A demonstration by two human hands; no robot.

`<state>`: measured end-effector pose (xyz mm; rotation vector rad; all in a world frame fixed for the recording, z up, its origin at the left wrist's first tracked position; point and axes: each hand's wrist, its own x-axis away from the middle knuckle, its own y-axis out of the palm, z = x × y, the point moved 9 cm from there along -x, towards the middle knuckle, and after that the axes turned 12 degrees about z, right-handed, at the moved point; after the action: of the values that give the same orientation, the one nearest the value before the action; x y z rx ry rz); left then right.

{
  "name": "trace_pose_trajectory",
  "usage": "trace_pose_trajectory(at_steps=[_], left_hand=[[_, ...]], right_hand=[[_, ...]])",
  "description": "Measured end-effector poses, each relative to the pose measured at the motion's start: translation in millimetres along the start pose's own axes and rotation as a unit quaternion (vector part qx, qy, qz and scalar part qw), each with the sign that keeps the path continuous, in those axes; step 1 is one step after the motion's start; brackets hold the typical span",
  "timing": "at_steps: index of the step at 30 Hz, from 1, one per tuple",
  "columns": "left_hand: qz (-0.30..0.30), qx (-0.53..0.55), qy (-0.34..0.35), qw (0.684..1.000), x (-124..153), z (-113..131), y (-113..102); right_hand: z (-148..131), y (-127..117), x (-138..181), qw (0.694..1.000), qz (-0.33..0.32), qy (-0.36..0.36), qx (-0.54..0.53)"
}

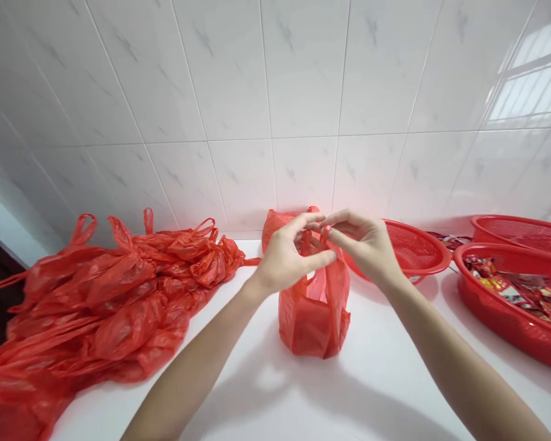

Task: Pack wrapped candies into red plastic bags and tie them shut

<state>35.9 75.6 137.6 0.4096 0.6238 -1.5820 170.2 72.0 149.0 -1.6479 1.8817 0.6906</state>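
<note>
A red plastic bag (310,324) stands upright on the white table, its handles drawn up at the top. My left hand (289,251) has its fingers curled round the handles from the left side. From the right, my right hand (365,242) pinches the upper end of a handle between thumb and fingers. Both hands meet just above the bag's mouth. What lies inside the bag is hidden by its walls. Behind my left hand, another red bag (273,226) rests near the tiled wall, partly covered.
At the left lies a large pile of tied red bags (128,324). To the right stand a red mesh basket (422,251), a red basket (500,312) with packaged snacks (509,288) in it, and another red basket (523,226) behind. The tiled wall (303,92) bounds the white table (376,380).
</note>
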Motion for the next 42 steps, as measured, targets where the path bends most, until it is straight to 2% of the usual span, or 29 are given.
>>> trace_pose_trajectory(at_steps=[2,4,5,7,8,9,10,11,13,15,17,20,23,26,32,42], left_hand=[[-0.002,-0.008,0.009,1.000,4.1,1.3,7.5],[0.028,-0.007,0.013,1.000,4.6,3.6,0.2],[0.045,-0.006,0.013,0.999,4.3,4.9,-6.4],[0.082,-0.004,0.019,0.996,3.8,8.6,-22.0],[0.101,-0.003,0.023,0.995,3.9,10.7,-29.8],[0.121,0.000,0.026,0.992,4.2,12.6,-36.8],[0.138,0.004,0.029,0.990,4.8,14.2,-42.3],[0.152,0.008,0.031,0.988,5.6,15.3,-45.9],[0.166,0.015,0.029,0.986,7.4,15.8,-47.8],[0.166,0.018,0.028,0.985,9.2,15.3,-45.4],[0.167,0.018,0.037,0.985,11.2,15.6,-43.4],[0.177,0.007,0.046,0.983,14.5,14.0,-45.9],[0.192,-0.006,0.034,0.981,17.0,8.3,-52.1],[0.200,-0.014,0.043,0.979,17.7,7.9,-56.0],[0.215,-0.012,0.059,0.975,15.6,10.1,-60.4],[0.210,0.052,0.024,0.976,13.2,7.6,-62.6]], right_hand=[[-15.8,4.0,3.6,0.996,-0.019,-0.074,0.047],[-34.3,-7.4,7.9,0.979,-0.001,-0.172,0.108],[-44.0,-19.8,10.8,0.965,0.035,-0.222,0.134],[-61.5,-57.3,21.0,0.927,0.174,-0.298,0.149],[-65.5,-74.4,27.9,0.908,0.239,-0.313,0.147],[-65.4,-84.4,32.9,0.899,0.272,-0.312,0.147],[-61.3,-84.9,34.0,0.906,0.260,-0.296,0.157],[-53.7,-77.8,32.8,0.923,0.215,-0.270,0.172],[-28.8,-48.5,32.2,0.959,0.072,-0.196,0.190],[-1.1,-19.7,39.0,0.980,-0.031,-0.113,0.158],[25.0,5.4,48.4,0.990,-0.085,-0.031,0.105],[45.1,43.2,64.5,0.989,-0.141,0.000,0.033],[53.2,70.2,77.4,0.985,-0.169,0.006,-0.045],[62.2,81.2,84.4,0.980,-0.167,0.043,-0.102],[78.9,72.6,82.4,0.978,-0.130,0.109,-0.126],[68.9,61.9,72.7,0.985,-0.137,0.068,-0.077]])
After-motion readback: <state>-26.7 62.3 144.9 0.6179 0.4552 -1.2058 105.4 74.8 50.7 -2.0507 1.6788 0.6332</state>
